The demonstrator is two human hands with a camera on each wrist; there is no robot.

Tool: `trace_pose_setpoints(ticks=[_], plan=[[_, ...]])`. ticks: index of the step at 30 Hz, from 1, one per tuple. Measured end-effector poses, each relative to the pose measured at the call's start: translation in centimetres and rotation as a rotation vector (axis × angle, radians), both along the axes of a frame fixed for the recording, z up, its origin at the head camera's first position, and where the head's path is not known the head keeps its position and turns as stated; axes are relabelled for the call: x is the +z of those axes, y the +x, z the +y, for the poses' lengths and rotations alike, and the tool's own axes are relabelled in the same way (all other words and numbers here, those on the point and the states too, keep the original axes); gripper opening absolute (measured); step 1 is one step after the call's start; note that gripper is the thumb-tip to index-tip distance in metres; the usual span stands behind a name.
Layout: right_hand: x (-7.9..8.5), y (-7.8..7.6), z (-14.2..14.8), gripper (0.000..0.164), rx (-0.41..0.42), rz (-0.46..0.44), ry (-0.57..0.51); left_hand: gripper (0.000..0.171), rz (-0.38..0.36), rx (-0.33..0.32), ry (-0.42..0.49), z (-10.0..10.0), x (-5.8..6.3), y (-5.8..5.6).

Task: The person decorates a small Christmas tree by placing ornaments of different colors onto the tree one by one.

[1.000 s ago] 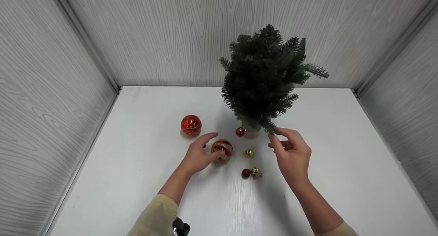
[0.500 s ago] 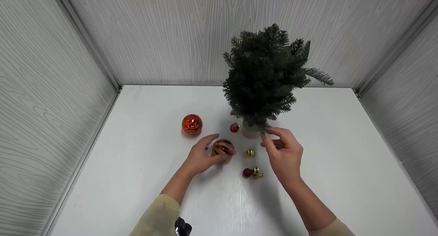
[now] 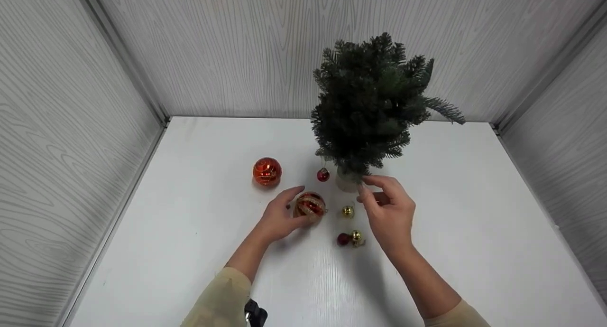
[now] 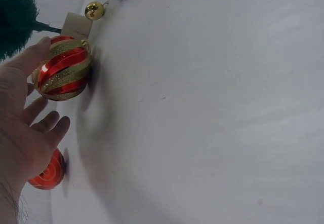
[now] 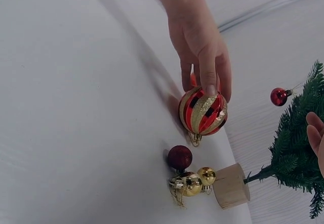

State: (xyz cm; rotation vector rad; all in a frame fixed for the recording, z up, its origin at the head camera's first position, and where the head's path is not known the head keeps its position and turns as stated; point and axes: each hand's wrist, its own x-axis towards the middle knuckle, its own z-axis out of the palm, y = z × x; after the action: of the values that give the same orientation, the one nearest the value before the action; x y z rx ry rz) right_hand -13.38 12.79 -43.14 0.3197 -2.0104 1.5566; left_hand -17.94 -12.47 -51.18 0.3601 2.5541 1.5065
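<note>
No text, label, brand, number or sign can be read in the head view or in either wrist view.

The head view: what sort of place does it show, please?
Probably a work booth: a white tabletop, walled on three visible sides by grey wood-grain panels, holds a small tree and baubles.
</note>
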Motion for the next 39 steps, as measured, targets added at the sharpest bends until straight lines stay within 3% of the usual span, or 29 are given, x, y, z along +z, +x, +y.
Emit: trace_pose_setpoints(ticks=[9,23,39], plan=[[-0.1,-0.1,0.2,0.016,0.030,0.018,0.001,0.082,-0.021,0.000,0.029,0.6,-0.3,0.3],[-0.1,-0.4,1.0,0.017,0.092,0.016,0.000,0.078,-0.073,0.098,0.077,2.0,-0.5,2.0],[0.1,-0.5,2.0,0.018,0.174,-0.003,-0.025,0.073,-0.094,0.163,0.228,2.8,0.2,3.9]])
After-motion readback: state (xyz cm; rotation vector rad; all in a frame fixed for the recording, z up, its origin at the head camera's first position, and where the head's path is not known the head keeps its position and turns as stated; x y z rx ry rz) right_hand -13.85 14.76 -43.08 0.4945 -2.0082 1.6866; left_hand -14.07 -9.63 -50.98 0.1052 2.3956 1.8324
